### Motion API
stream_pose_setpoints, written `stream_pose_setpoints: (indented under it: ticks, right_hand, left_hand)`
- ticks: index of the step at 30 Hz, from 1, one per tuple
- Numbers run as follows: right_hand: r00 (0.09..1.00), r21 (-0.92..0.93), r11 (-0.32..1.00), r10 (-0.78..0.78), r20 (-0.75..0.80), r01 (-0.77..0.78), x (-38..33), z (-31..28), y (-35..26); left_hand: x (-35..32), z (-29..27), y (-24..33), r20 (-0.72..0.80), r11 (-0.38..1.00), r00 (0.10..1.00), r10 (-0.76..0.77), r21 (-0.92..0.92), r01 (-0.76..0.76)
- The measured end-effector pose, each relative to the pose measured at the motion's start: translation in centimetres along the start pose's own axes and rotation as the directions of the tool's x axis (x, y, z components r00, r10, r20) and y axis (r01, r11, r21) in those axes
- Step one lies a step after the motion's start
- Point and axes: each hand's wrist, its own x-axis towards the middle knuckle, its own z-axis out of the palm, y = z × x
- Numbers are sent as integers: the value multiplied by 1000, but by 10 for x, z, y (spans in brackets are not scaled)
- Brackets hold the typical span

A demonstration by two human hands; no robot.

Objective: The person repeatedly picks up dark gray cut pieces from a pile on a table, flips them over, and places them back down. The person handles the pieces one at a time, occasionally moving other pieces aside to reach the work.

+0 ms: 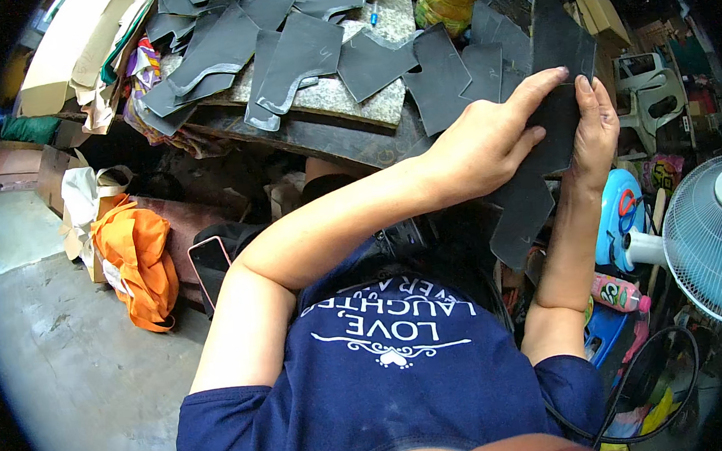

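Note:
Two black cut sheets, leather-like, meet along a thin seam at the right of the bench. My right hand [595, 126] grips the edge of the lower black cut piece [554, 130], its thumb against the seam. Across from it, my left hand [490, 141] pinches the same piece, with the index finger stretched over the seam and the thumb lower down. Its other fingers are partly hidden. Beyond the fingertips extends the upper black piece [558, 36]. Another black piece [523, 221] hangs below, near my lap.
Several black cut pieces [305, 56] lie over a speckled stone slab [352, 107] on the bench. A yellow jar [448, 2] and a small blue item [374, 14] are there too. On the right stand a white fan [705, 236] and a pink bottle [619, 292]; an orange bag [134, 256] hangs left.

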Motion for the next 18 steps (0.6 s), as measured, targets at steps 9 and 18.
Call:
stream_pose_setpoints:
  ticks: [9,18]
  right_hand:
    - [868,-63,911,408,284,-408,-33,-13,4]
    - [963,54,962,268,-10,-267,-8,-59,8]
  left_hand:
    - [6,-14,-8,-48,978,982,-184,89,187]
    - [-25,-37,-9,-122,439,878,-463,828,347]
